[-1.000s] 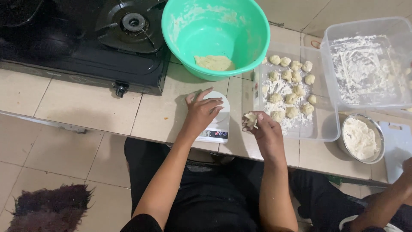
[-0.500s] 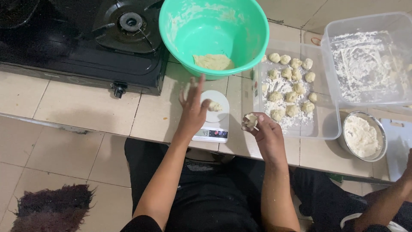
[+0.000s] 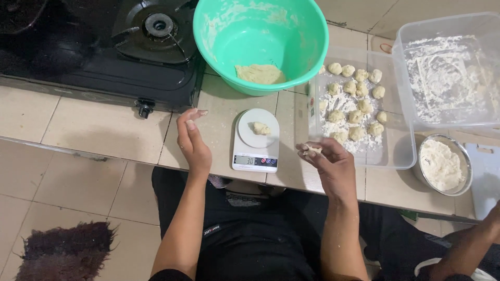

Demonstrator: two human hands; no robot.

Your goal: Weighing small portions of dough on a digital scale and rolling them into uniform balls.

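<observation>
A small dough piece (image 3: 261, 127) sits on the white scale (image 3: 255, 139) on the tiled bench (image 3: 104, 130). The left hand (image 3: 191, 141) hovers just left of the scale, grip released, holding nothing. The right hand (image 3: 329, 162) pinches a dough scrap (image 3: 312, 151) in its fingertips, beside the floured tray (image 3: 401, 156) of dough balls (image 3: 354, 101). A green bowl (image 3: 260, 41) stands behind the scale.

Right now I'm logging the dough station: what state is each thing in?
Scale: switched on, one dough piece on its plate.
Green bowl: nearly empty, a dough lump left.
Tray: floured, holding dough balls.
Metal bowl: holding flour.
Stove: no flame visible.
Left hand: empty.
Right hand: pinching a dough bit.
</observation>
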